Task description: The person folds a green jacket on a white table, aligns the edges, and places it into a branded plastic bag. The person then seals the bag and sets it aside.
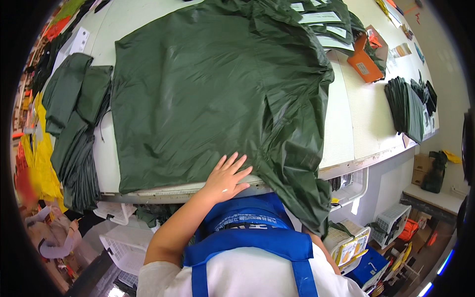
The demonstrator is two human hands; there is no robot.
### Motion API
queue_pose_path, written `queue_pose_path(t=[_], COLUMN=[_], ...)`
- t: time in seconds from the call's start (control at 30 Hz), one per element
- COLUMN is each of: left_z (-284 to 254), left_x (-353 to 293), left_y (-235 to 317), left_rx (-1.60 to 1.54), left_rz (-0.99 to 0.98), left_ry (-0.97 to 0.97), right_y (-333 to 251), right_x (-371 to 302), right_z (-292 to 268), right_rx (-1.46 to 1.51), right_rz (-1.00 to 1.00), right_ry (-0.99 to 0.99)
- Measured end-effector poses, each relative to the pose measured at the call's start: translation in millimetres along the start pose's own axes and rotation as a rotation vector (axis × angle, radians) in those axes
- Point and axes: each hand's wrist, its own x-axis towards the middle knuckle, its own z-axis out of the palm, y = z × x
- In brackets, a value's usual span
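On table point(341, 119): dark green garment point(208, 89), spread out, overhanging the near edge at right. At the table's near edge: left hand point(226, 179), palm down on the garment, fingers spread, gripping nothing. Out of sight by the overhang: right hand; impossible to tell grip.
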Motion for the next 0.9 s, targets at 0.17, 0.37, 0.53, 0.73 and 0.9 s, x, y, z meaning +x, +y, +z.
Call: queue_pose_path(t=[0.17,0.37,0.53,0.73,0.9], left_z=[0.9,12.7,9.4,13.8,6.8], left_x=[15.8,33.9,38.7,36.9,41.4], left_y=[-6.7,6.3,2.9,0.6,3.6], left_rx=[-0.155,0.072,0.028,0.005,0.010], left_rz=[-0.179,-0.074,-0.040,-0.074,-0.075], left_ry=[-0.285,-0.136,-0.134,-0.128,-0.132], right_y=[-51.6,-267.5,-400.5,-438.5,-437.3], right_x=[-59.0,106.9,275.9,235.9,195.6], right_z=[-54.4,-30.5,39.5,122.1,163.4], right_rx=[-0.847,-0.443,-0.509,-0.727,-0.565], right_rz=[0.422,-0.610,-0.893,-0.534,-0.466], right_ry=[-0.727,-0.080,0.097,-0.219,-0.373])
